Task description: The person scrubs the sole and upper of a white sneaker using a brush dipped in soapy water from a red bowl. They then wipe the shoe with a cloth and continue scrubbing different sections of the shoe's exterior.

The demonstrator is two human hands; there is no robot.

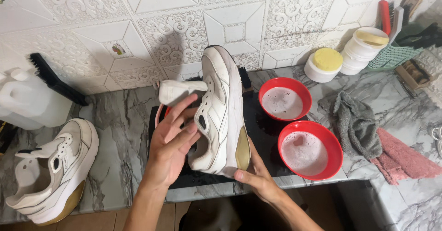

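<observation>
A white sneaker (223, 106) with a tan heel stands tipped on its heel end over a black mat (262, 134). My right hand (256, 176) grips it from below at the heel. My left hand (171, 143) presses flat against the shoe's side by the opening, next to the raised tongue (177, 92). Two red bowls of soapy water, one farther (284, 98) and one nearer (310, 150), sit just right of the shoe.
The matching sneaker (51, 171) lies at the counter's left. A white jug (27, 102) and black brush (55, 80) stand behind it. Grey (355, 124) and pink (401, 159) cloths, two white jars (325, 64) (366, 49) and a green basket (397, 51) of brushes sit right.
</observation>
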